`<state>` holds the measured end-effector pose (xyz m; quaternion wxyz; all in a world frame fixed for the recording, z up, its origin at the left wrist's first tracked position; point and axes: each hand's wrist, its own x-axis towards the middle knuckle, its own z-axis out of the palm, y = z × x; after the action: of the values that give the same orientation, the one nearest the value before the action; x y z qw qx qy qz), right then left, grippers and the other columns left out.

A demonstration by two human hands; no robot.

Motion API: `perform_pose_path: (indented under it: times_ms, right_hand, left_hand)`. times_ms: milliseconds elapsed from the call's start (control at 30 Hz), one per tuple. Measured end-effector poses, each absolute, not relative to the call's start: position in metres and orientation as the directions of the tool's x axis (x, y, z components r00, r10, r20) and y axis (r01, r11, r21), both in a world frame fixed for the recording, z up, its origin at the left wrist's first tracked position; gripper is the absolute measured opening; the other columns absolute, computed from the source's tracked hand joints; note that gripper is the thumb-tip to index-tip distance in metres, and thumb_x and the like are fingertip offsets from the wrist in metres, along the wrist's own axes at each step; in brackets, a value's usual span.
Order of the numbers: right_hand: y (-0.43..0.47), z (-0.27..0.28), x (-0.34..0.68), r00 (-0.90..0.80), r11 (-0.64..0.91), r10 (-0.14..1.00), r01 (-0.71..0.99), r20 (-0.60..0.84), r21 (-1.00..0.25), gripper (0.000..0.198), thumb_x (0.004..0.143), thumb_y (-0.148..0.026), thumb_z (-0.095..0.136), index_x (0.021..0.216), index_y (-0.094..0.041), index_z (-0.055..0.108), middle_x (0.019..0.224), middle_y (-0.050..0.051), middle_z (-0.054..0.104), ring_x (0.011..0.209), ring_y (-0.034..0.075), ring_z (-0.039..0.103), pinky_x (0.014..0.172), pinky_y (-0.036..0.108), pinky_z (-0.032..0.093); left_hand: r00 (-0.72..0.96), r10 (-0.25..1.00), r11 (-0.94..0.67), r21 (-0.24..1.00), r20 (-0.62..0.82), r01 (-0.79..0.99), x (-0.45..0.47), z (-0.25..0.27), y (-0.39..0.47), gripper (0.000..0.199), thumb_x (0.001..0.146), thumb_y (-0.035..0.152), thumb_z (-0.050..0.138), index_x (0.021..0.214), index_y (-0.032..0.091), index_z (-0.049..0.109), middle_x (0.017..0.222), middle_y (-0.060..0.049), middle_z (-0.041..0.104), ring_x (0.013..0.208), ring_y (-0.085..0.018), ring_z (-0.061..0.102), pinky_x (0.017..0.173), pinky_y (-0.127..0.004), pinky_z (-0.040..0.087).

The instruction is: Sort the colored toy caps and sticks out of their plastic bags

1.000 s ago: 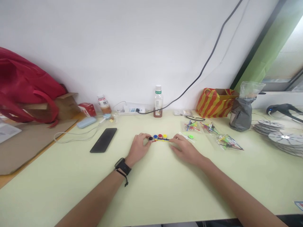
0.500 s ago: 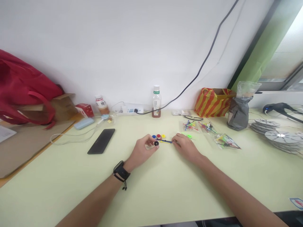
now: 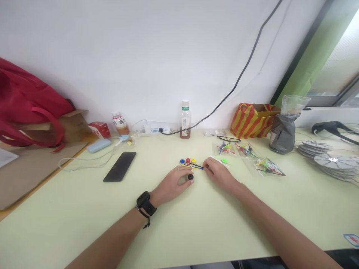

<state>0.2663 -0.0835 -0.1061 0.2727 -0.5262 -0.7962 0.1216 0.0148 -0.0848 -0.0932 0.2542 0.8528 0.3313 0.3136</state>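
Note:
My left hand, with a black watch on its wrist, has thumb and finger closed around a small round black piece just above or on the table. Behind its fingertips lie thin plastic rods in blue, yellow and dark colours. The fingers of my right hand are pinched at the right end of these rods. Beyond the rods sit a blue disc, a red disc and a yellow disc. A green disc lies behind my right hand.
A phone lies to the left. Clear bags of coloured parts are on the right, near stacked grey discs. A drink bottle, a power strip and a striped bag stand along the wall.
My left hand has drawn the black piece away from the rods, toward me and slightly right. My right hand has stayed at the rods' end.

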Motion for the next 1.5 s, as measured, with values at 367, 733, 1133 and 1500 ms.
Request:
perform_pose_path:
  times_ms: [367, 733, 1133, 1500]
  right_hand:
    - [-0.077, -0.098, 0.268, -0.142, 0.343, 0.939, 0.381, 0.312, -0.859, 0.022, 0.096, -0.044, 0.053, 0.094, -0.022, 0.054, 0.082, 0.002, 0.062, 0.075, 0.017, 0.061, 0.069, 0.031, 0.051]
    - [-0.087, -0.075, 0.266, -0.021, 0.268, 0.963, 0.093, 0.268, -0.959, 0.028, 0.082, -0.043, 0.073, 0.095, -0.019, 0.069, 0.076, 0.002, 0.066, 0.07, 0.017, 0.062, 0.069, 0.033, 0.053]
    - [-0.103, -0.078, 0.242, -0.334, 0.33, 0.897, 0.065, 0.291, -0.942, 0.022, 0.092, -0.039, 0.068, 0.104, -0.021, 0.071, 0.095, 0.006, 0.071, 0.084, 0.02, 0.067, 0.077, 0.034, 0.053]
    - [-0.11, -0.081, 0.241, -0.497, 0.034, 0.867, 0.05, 0.005, -0.998, 0.053, 0.094, -0.057, 0.062, 0.134, -0.025, 0.05, 0.101, 0.006, 0.069, 0.074, 0.016, 0.064, 0.071, 0.034, 0.053]
  left_hand:
    - [0.526, 0.796, -0.497, 0.819, 0.299, 0.287, 0.017, -0.095, -0.087, 0.022, 0.088, 0.033, 0.072, 0.105, 0.021, 0.078, 0.1, -0.008, 0.074, 0.076, -0.019, 0.065, 0.074, -0.033, 0.058]
    - [0.466, 0.873, -0.2, 0.977, 0.144, 0.072, 0.02, -0.086, -0.084, 0.041, 0.084, 0.041, 0.079, 0.118, 0.019, 0.074, 0.129, -0.012, 0.069, 0.104, -0.025, 0.071, 0.097, -0.04, 0.058]
    - [0.648, 0.754, -0.179, 0.983, 0.11, 0.041, 0.028, -0.088, -0.097, 0.031, 0.084, 0.04, 0.08, 0.103, 0.016, 0.076, 0.097, -0.009, 0.072, 0.09, -0.023, 0.069, 0.085, -0.036, 0.059]
    - [0.426, 0.885, -0.168, 0.983, 0.185, -0.079, 0.026, -0.088, -0.087, 0.029, 0.083, 0.035, 0.082, 0.101, 0.014, 0.074, 0.105, -0.009, 0.074, 0.092, -0.022, 0.071, 0.089, -0.035, 0.058]
